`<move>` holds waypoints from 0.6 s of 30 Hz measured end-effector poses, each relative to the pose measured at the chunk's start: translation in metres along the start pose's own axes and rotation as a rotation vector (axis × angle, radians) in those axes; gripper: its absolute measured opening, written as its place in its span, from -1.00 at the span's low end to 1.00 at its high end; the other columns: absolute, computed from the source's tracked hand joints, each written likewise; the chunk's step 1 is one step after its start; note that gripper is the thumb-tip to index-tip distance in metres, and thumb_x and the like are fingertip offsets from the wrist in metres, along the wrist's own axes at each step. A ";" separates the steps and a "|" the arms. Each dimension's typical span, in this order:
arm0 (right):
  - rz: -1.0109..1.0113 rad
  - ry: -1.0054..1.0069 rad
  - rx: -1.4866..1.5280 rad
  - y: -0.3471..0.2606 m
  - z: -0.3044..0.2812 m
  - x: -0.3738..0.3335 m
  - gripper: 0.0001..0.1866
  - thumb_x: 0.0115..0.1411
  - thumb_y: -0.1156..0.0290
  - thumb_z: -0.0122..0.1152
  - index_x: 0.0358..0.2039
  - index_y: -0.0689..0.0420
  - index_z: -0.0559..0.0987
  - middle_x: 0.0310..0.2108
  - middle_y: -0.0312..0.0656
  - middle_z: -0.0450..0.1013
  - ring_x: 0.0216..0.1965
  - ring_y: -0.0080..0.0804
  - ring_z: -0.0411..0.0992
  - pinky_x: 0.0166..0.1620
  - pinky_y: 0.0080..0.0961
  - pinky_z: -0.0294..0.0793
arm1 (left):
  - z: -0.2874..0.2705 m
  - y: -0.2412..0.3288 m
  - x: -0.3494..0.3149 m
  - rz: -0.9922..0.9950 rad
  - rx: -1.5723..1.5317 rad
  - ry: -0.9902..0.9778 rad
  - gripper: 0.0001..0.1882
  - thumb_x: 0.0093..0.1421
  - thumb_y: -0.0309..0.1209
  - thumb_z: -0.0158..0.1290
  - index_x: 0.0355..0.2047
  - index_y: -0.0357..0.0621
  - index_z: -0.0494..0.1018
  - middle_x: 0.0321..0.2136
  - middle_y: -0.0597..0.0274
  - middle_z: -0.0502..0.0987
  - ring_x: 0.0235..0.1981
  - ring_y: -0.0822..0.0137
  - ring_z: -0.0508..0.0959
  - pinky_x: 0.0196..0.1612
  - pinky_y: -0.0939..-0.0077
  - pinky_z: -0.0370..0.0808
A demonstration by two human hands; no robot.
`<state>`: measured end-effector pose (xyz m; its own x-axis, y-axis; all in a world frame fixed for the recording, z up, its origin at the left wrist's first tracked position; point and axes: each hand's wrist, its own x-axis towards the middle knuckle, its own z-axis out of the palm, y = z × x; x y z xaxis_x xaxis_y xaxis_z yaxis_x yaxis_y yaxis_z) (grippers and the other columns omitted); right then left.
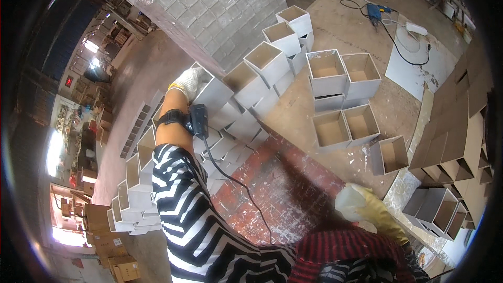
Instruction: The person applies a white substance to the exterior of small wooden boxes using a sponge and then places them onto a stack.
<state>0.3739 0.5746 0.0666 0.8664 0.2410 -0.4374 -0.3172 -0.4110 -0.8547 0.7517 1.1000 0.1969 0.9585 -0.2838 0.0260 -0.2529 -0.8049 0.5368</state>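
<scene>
My left hand (191,83), in a white knit glove, reaches out to the top of a row of stacked boxes. Its fingers are closed over the rim of an open white box (214,93). A black device with a cable (198,120) is strapped to that wrist. Low on the right, my right hand (360,204) wears a yellow glove with a pale, whitish front part. It hangs over the red floor beside the worktable, and how its fingers lie is not clear. Further open boxes with brown insides (331,128) stand on the brown board (293,105) ahead of it.
Behind the boxes rises a tall film-wrapped stack (204,15). Brown cardboard boxes (453,136) pile up at the right, near a grey-white box (432,210). A blue power tool (374,13) with a black cord lies at the back right. Cartons (107,236) stand lower left.
</scene>
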 end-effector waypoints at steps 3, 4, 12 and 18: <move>0.010 -0.011 0.061 -0.010 -0.006 0.002 -0.29 -0.07 0.55 0.32 0.16 0.06 0.33 -0.01 0.02 0.33 0.06 -0.15 0.32 0.08 -0.33 0.34 | 0.010 0.051 0.003 -0.348 -0.272 0.051 -0.84 0.17 -0.33 -0.02 -0.41 -0.12 0.49 -0.57 0.25 0.51 -0.60 0.41 0.45 -0.56 0.49 0.36; 0.003 -0.024 0.056 -0.012 -0.007 0.002 -0.28 -0.07 0.56 0.31 0.16 0.06 0.32 -0.02 0.02 0.33 0.06 -0.16 0.32 0.08 -0.33 0.35 | 0.011 0.063 0.002 -0.345 -0.276 0.047 -0.84 0.17 -0.33 -0.02 -0.41 -0.12 0.49 -0.57 0.25 0.51 -0.60 0.41 0.45 -0.56 0.49 0.36; -0.020 0.033 -0.036 0.018 -0.008 -0.002 -0.23 -0.08 0.54 0.33 0.20 0.02 0.29 0.05 0.04 0.27 0.06 -0.12 0.33 0.11 -0.32 0.34 | -0.016 -0.021 0.041 -0.569 0.078 -0.111 -0.75 0.08 -0.19 0.01 -0.47 -0.10 0.52 -0.57 0.23 0.52 -0.57 0.35 0.45 -0.49 0.34 0.40; 0.011 0.050 -0.028 0.026 -0.007 0.003 -0.20 -0.10 0.53 0.35 0.21 -0.03 0.29 0.06 0.03 0.27 0.10 -0.10 0.31 0.13 -0.30 0.32 | -0.013 0.098 -0.010 -0.660 0.208 -0.224 -0.63 0.02 -0.11 0.06 -0.35 -0.14 0.57 -0.45 0.20 0.58 -0.45 0.27 0.53 -0.36 0.28 0.44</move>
<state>0.3709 0.5582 0.0453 0.8814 0.1922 -0.4315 -0.3163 -0.4382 -0.8414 0.7190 1.0310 0.2599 0.8758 0.2131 -0.4331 0.3276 -0.9214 0.2091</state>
